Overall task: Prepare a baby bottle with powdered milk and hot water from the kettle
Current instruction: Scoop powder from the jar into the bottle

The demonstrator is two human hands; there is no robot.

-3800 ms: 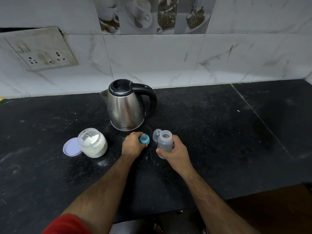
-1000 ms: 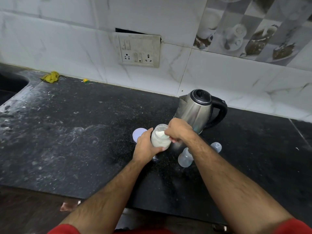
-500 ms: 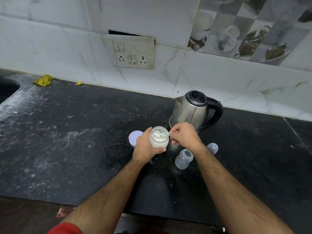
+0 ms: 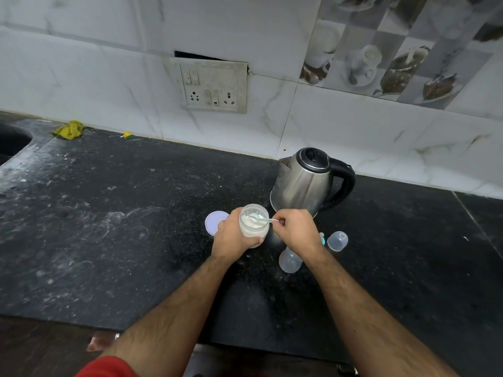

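Observation:
My left hand (image 4: 231, 236) grips a clear jar of white milk powder (image 4: 254, 223), lifted slightly off the black counter. My right hand (image 4: 295, 229) pinches the handle of a small clear spoon (image 4: 260, 219) whose bowl sits inside the jar's mouth. The open baby bottle (image 4: 289, 261) stands on the counter just below my right wrist, partly hidden by it. Its teal-ringed nipple (image 4: 322, 238) peeks out beside my wrist. A steel kettle (image 4: 304, 183) with a black handle stands right behind my hands.
The jar's lilac lid (image 4: 213, 221) lies flat left of my left hand. A clear bottle cap (image 4: 337, 241) rests right of the bottle. A socket plate (image 4: 211, 87) hangs on the tiled wall. A yellow cloth (image 4: 69, 129) and a sink edge (image 4: 16, 140) are far left.
Since 3.8 s ago my left hand left the nipple and took up the jar; my right let go of the bottle and took the spoon. Lately the spoon has come up from inside the jar.

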